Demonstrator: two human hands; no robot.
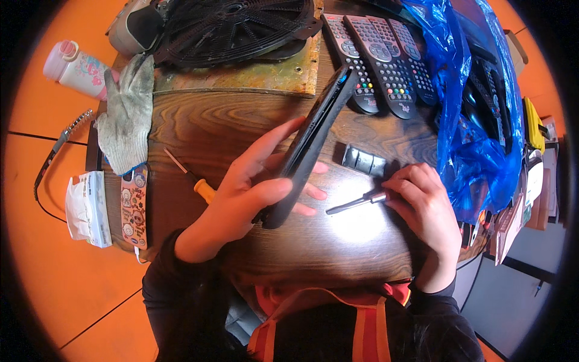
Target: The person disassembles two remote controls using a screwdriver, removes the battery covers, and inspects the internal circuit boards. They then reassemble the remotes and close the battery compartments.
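Note:
My left hand (256, 175) grips a long black remote control (310, 145), turned on edge and tilted up toward the far right. A dark gap runs along its side between the casing halves. Pinched in the fingers of my right hand (420, 199) is a small screwdriver (350, 205), its dark shaft pointing left just over the table. Beyond that shaft lies a small, glossy black piece (363, 160), whose kind I cannot make out. A second screwdriver with a yellow handle (204, 190) rests left of my left hand, partly hidden by it.
Several remote controls (386, 66) lie at the far side, beside a blue plastic bag (476, 163) holding dark items. A black fan grille (235, 27) sits on a stained board (283, 75). Leftward are a glove (126, 114), a phone case (134, 208), a tissue pack (87, 208) and a bottle (78, 69).

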